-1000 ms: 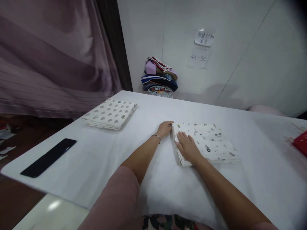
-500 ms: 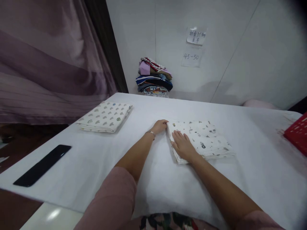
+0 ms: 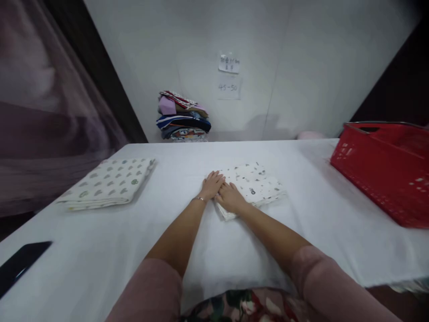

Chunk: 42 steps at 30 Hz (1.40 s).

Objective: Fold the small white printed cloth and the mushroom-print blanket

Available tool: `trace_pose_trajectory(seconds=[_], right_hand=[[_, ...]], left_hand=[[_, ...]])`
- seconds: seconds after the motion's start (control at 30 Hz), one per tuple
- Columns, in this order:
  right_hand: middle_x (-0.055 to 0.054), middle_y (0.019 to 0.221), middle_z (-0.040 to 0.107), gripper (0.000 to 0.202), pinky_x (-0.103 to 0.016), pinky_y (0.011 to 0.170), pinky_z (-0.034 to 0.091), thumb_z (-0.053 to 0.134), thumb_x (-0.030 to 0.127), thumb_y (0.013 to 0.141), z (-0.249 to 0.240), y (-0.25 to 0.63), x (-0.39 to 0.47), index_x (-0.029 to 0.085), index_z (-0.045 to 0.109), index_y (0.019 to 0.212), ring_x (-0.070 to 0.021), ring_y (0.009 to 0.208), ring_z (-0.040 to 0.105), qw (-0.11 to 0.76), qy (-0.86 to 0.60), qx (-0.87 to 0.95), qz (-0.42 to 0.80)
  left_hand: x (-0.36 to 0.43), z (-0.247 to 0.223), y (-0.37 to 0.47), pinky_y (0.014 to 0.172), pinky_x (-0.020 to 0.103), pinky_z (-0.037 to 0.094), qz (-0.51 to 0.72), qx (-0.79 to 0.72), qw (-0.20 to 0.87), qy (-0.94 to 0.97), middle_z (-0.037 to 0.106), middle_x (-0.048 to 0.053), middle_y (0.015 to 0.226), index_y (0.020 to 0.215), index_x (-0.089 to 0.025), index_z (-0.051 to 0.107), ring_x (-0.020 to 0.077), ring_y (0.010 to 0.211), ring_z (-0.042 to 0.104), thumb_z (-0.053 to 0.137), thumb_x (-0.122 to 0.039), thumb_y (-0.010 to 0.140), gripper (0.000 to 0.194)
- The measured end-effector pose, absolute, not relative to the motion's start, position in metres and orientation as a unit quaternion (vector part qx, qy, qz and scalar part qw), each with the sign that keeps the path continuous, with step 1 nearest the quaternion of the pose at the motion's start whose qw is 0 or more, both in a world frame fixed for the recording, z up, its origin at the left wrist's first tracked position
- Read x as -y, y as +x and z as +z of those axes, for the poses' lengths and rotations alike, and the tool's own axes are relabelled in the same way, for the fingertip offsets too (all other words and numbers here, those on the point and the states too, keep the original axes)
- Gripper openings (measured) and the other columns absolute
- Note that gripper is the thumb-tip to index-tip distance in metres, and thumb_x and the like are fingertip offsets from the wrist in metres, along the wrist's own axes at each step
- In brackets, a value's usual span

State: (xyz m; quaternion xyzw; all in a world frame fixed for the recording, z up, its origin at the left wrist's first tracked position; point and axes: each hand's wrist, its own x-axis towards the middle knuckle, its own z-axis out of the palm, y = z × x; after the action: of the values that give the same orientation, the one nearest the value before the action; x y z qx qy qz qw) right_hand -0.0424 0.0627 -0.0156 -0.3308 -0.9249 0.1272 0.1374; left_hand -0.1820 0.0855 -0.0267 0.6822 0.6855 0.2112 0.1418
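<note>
A folded white cloth with small dark prints (image 3: 259, 183) lies on the white-covered table (image 3: 167, 237) in front of me. On its left edge rests my left hand (image 3: 212, 184), fingers stretched out and flat, a bracelet at the wrist. My right hand (image 3: 230, 197) lies flat on the same cloth, just right of the left hand, and their fingertips meet. Neither hand grips anything. A second folded cloth with grey prints (image 3: 110, 181) lies to the left, away from both hands.
At the right stands a red basket (image 3: 385, 172). A black phone-like slab (image 3: 22, 264) lies at the left front edge. Behind the table is a stack of folded fabrics (image 3: 183, 117) by the wall, with two paper notes (image 3: 229, 76) above.
The view has swung right, showing more of the red basket. My left hand has moved from pinching the cloth's corner to lying flat on its edge, and the hands are now closer together.
</note>
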Motion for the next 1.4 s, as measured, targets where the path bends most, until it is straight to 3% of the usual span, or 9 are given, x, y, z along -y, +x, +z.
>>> trace_pose_trajectory(seconds=[0.2,0.33,0.43,0.57,0.67,0.87,0.97,1.2,1.4], right_hand=[[-0.007,0.141,0.041,0.046,-0.052,0.106,0.018,0.041,0.033,0.088,-0.01,-0.044,-0.068,0.022,0.043,0.133,-0.0239,0.132,0.028,0.147,-0.327,0.917,0.176],[-0.003,0.121,0.06,0.037,-0.038,0.102,0.033,0.044,0.026,0.086,0.0,-0.022,-0.084,0.023,0.059,0.12,-0.0219,0.117,0.049,0.138,-0.349,0.898,0.229],[-0.005,0.132,0.051,0.037,-0.034,0.103,0.031,0.045,0.025,0.086,0.007,0.021,-0.098,0.021,0.059,0.12,-0.0204,0.126,0.039,0.163,-0.405,0.883,0.174],[-0.009,0.137,0.045,0.037,-0.048,0.106,0.021,0.041,0.026,0.088,0.003,0.086,-0.104,0.02,0.055,0.122,-0.0241,0.132,0.029,0.155,-0.467,0.862,0.125],[-0.007,0.141,0.04,0.04,-0.05,0.106,0.018,0.036,0.031,0.091,-0.008,0.114,-0.099,0.021,0.049,0.127,-0.0235,0.133,0.025,0.134,-0.491,0.855,0.098],[-0.005,0.141,0.04,0.04,-0.037,0.107,0.024,0.037,0.034,0.09,-0.012,0.124,-0.105,0.021,0.051,0.126,-0.0182,0.133,0.029,0.174,-0.528,0.811,0.182],[-0.007,0.135,0.048,0.04,-0.031,0.102,0.033,0.039,0.031,0.089,-0.007,0.137,-0.113,0.017,0.052,0.125,-0.0181,0.125,0.042,0.213,-0.601,0.735,0.23],[-0.017,0.119,0.058,0.05,-0.04,0.093,0.041,0.062,0.031,0.075,-0.004,0.159,-0.128,0.009,0.056,0.119,-0.0297,0.109,0.054,0.177,-0.662,0.68,0.259],[-0.02,0.103,0.064,0.045,-0.038,0.066,0.053,0.071,0.03,0.066,0.001,0.154,-0.14,0.009,0.064,0.104,-0.0281,0.081,0.064,0.19,-0.662,0.661,0.298]], left_hand=[[-0.083,0.001,-0.173,0.104,0.061,0.012,0.138,-0.712,0.17,0.667,0.026,0.006,0.148,0.129,-0.029,0.045,0.0274,0.138,0.014,0.027,-0.052,0.089,0.05],[-0.051,0.006,-0.153,0.108,0.054,0.009,0.17,-0.682,0.082,0.706,0.027,0.007,0.148,0.132,-0.026,0.043,0.025,0.138,0.015,0.024,-0.052,0.09,0.053],[-0.021,-0.005,-0.142,0.11,0.051,0.007,0.171,-0.643,0.049,0.745,0.028,0.007,0.148,0.133,-0.024,0.041,0.0244,0.138,0.016,0.027,-0.054,0.089,0.055],[-0.001,-0.021,-0.138,0.11,0.051,0.01,0.157,-0.638,0.059,0.752,0.029,0.005,0.147,0.132,-0.025,0.043,0.0253,0.138,0.016,0.03,-0.052,0.089,0.052],[-0.003,-0.025,-0.138,0.109,0.052,0.011,0.161,-0.644,0.071,0.745,0.03,0.005,0.147,0.132,-0.025,0.043,0.0254,0.138,0.016,0.031,-0.051,0.09,0.051],[0.004,-0.019,-0.137,0.11,0.05,0.014,0.194,-0.655,0.08,0.726,0.033,0.005,0.145,0.129,-0.025,0.046,0.0232,0.137,0.02,0.028,-0.048,0.091,0.048],[0.026,-0.017,-0.137,0.112,0.046,0.012,0.213,-0.633,0.05,0.743,0.037,0.005,0.143,0.129,-0.024,0.046,0.0222,0.135,0.026,0.032,-0.047,0.091,0.047],[0.052,-0.026,-0.144,0.112,0.045,0.013,0.16,-0.559,0.02,0.814,0.036,0.004,0.144,0.134,-0.027,0.04,0.0225,0.135,0.025,0.049,-0.042,0.084,0.053],[0.048,-0.031,-0.145,0.111,0.044,0.016,0.164,-0.575,0.018,0.801,0.041,0.004,0.141,0.13,-0.027,0.044,0.0208,0.134,0.027,0.047,-0.038,0.086,0.045]])
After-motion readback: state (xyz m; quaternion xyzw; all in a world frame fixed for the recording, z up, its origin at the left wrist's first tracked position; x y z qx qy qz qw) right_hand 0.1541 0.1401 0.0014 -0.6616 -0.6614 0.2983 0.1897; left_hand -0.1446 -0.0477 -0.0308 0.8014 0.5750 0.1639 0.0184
